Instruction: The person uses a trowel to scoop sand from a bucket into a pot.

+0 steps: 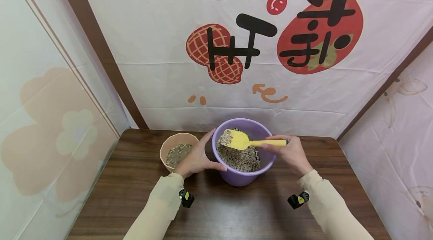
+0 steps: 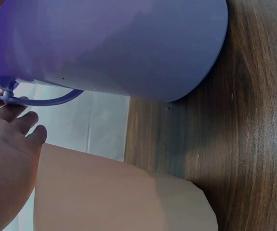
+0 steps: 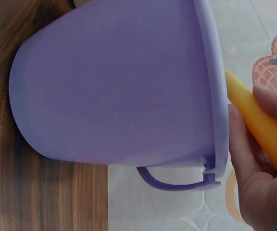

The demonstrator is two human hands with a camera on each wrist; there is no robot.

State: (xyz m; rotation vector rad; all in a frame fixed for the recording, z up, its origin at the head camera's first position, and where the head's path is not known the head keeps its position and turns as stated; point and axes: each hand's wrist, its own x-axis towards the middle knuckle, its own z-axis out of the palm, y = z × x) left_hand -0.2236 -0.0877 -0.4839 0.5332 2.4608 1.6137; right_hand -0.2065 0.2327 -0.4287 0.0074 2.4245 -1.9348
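A purple bucket (image 1: 239, 180), partly filled with a coarse grey-brown grainy material (image 1: 241, 161), stands on the wooden table. My left hand (image 1: 200, 159) holds its left side at the rim, thumb at the front and fingers farther back by the handle joint (image 2: 7, 96). With my right hand (image 1: 287, 151) I grip the handle of a yellow toy shovel (image 1: 239, 140). The shovel's blade is over the bucket's opening, with some of the grains on its tip. In the right wrist view, the fingers and thumb close around the yellow handle (image 3: 261, 122) beside the rim.
A peach-coloured bowl (image 1: 163, 153) with similar grains under what looks like cloudy water stands left of the bucket, partly behind my left wrist. A printed cloth wall (image 1: 162, 82) rises behind the table (image 1: 236, 213), with more cloth at both sides.
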